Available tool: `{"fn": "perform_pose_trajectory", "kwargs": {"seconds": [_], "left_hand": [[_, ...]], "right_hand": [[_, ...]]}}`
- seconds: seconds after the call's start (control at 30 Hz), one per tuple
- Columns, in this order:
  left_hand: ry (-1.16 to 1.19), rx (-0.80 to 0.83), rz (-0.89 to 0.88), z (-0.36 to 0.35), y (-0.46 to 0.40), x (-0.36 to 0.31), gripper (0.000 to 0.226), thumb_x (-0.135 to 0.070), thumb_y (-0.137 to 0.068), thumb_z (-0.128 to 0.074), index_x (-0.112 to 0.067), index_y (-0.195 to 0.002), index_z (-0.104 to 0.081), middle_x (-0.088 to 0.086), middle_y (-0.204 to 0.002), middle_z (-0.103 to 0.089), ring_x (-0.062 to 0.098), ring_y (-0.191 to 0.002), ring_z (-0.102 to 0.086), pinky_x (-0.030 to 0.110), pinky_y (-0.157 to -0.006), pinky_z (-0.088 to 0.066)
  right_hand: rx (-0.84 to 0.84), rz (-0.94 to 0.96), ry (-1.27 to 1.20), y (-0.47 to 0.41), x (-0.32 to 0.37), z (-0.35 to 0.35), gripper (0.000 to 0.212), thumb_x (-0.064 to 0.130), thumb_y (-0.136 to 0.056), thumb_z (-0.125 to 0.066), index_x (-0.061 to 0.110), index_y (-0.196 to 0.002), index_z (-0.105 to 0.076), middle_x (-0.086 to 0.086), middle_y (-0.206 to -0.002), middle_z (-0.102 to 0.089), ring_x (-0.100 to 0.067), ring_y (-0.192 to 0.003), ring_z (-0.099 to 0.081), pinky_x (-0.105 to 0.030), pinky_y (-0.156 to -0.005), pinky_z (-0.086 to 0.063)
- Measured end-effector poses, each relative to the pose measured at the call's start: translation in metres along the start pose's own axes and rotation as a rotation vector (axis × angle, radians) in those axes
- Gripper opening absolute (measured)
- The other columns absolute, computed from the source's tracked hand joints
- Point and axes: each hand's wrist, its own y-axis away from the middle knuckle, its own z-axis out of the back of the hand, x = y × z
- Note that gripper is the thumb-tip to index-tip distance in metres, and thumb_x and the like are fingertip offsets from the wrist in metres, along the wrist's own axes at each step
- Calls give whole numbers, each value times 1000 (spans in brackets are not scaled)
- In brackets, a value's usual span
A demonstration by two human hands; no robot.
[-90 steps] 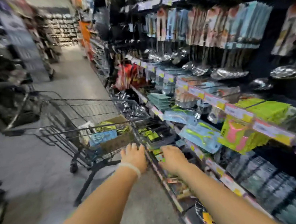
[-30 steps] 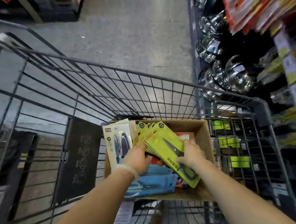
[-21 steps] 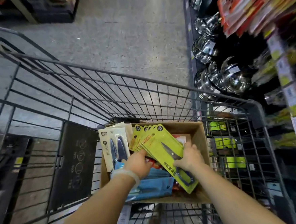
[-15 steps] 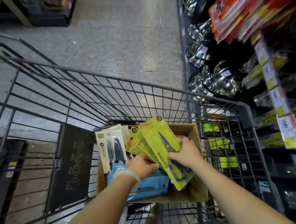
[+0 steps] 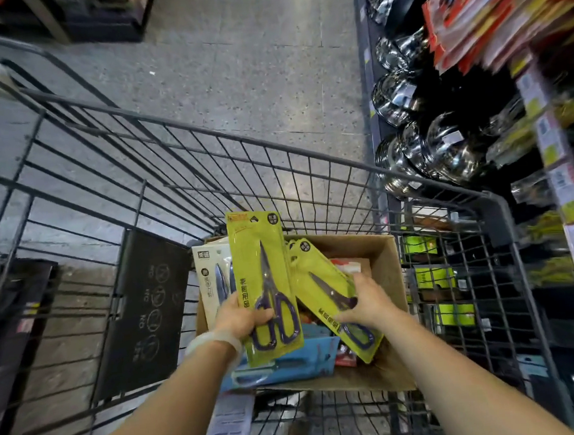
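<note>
The left hand [image 5: 241,317] grips one yellow scissors pack [image 5: 266,286] upright over the cardboard box [image 5: 380,255] in the cart [image 5: 308,154], the right hand [image 5: 370,305] apparently pinching the remaining packs [image 5: 320,283] (leaning inside it), so hanging the lifted one on the shelf [image 5: 548,131] likely follows.

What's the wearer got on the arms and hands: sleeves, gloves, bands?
Both forearms are bare, with no sleeves in view. The left wrist carries a pale, whitish band, plain, with no markings I can read. The right wrist has nothing on it. The left grip and right grip are ungloved; no rings or watch show.
</note>
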Motion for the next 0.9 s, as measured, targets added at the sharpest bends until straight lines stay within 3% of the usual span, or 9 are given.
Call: {"fn": "perform_pose_trajectory", "kwargs": {"seconds": [0.1,0.2,0.33,0.43,0.57,0.67,0.73,0.8,0.9], "left_hand": [[21,11,36,9,-4,6,32,13,-76,-65,-3,-102,-59,22,-101,-70,39,-97,-67,58,-89,-51],[-1,20,46,13,-4,8,28,13,-78,-64,-4,-100,-60,19,-94,-71,35,-89,-69,52,-83,-55],[-39,16,35,13,-3,5,26,11,-79,-63,-6,-97,-61,17,-93,-71,32,-85,-69,47,-77,-57],[-101,30,23,9,2,-2,26,8,-78,-65,-10,-97,-62,16,-96,-72,32,-90,-69,50,-86,-55],[-197,73,-3,-3,8,-11,29,8,-76,-67,-8,-101,-63,16,-101,-71,33,-96,-68,52,-91,-52],[-251,110,-71,-20,16,-16,46,10,-75,-69,-4,-118,-60,16,-110,-69,31,-97,-66,46,-88,-55],[-284,132,-145,-37,26,-20,71,3,-75,-73,-7,-139,-43,15,-131,-57,31,-114,-58,41,-100,-48],[-321,181,-204,-57,40,-25,88,-7,-75,-76,-10,-147,-27,13,-145,-44,31,-128,-48,43,-112,-35],[-294,267,-243,-86,59,-30,66,-2,-74,-76,-8,-132,-46,13,-122,-63,30,-111,-61,47,-104,-43]], "right_hand": [[53,-14,87,-6,0,-10,113,44,-63,-82,15,-148,-13,-11,-150,-27,-31,-139,-29,-44,-112,-32],[-26,-61,65,-5,1,-12,108,43,-60,-85,12,-144,-23,-13,-144,-27,-32,-136,-28,-44,-111,-32],[-84,-96,-90,1,-2,-9,87,35,-61,-85,12,-132,-39,-10,-129,-40,-29,-122,-46,-40,-99,-42],[-85,-64,-241,8,-7,-7,66,27,-69,-81,15,-124,-47,-6,-119,-56,-27,-113,-55,-36,-92,-46],[-136,-45,-514,26,-13,11,37,16,-76,-76,18,-101,-49,0,-99,-57,-23,-100,-57,-28,-79,-42],[-216,-74,-710,46,-24,29,38,14,-75,-77,12,-105,-53,-6,-105,-63,-21,-95,-59,-31,-79,-49],[-274,-100,-797,64,-32,39,52,17,-74,-78,7,-118,-53,-8,-118,-62,-22,-104,-59,-32,-86,-49],[-322,-133,-856,84,-45,49,64,23,-75,-78,7,-129,-48,-5,-124,-58,-22,-112,-56,-34,-92,-47],[-440,-135,-949,118,-65,61,55,27,-75,-77,9,-122,-53,-2,-115,-61,-18,-101,-59,-28,-79,-48]]}}
